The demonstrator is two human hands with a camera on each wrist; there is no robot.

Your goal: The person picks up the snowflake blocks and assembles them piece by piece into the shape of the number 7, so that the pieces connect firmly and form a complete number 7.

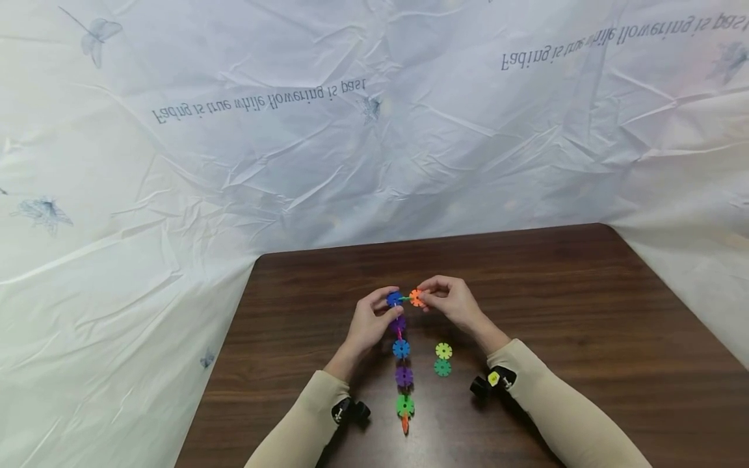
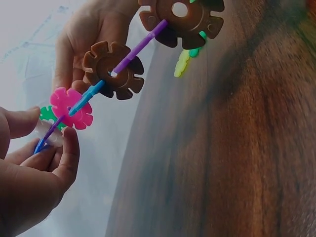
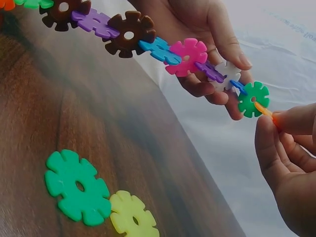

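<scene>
A chain of slotted plastic flower discs (image 1: 404, 376) runs away from me, its discs set crosswise to one another. My left hand (image 1: 367, 322) holds its far end, fingers and thumb around the blue disc (image 1: 394, 299) and the clear disc (image 3: 226, 75). Beyond these sits a green disc (image 3: 254, 99), seen edge-on from the head. My right hand (image 1: 455, 302) pinches an orange disc (image 1: 416, 298) between thumb and fingertips, and it meets the green disc's edge. How deep it sits in the slot I cannot tell. Pink (image 3: 186, 57) and brown discs (image 3: 129, 34) show further along.
Two loose discs, yellow (image 1: 443, 351) and green (image 1: 442, 368), lie side by side on the dark wooden table (image 1: 526, 286), right of the chain. The chain's near end has a light green disc (image 1: 405, 405) and an orange one (image 1: 405, 424). A white printed sheet (image 1: 351, 162) hangs behind.
</scene>
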